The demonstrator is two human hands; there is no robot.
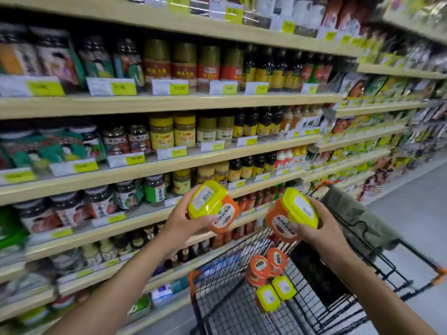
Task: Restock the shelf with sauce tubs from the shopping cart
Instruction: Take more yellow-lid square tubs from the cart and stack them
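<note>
My left hand grips an orange sauce tub with a yellow lid, held up in front of the shelf. My right hand holds a second orange tub with a yellow lid above the shopping cart. Both tubs are tilted with their lids toward me. Down in the cart lie two more yellow-lidded tubs and a few orange round-lidded tubs.
Long wooden shelves full of jars and bottles with yellow price tags run along the left. A green cloth hangs over the cart's far end. Grey aisle floor lies to the right of the cart.
</note>
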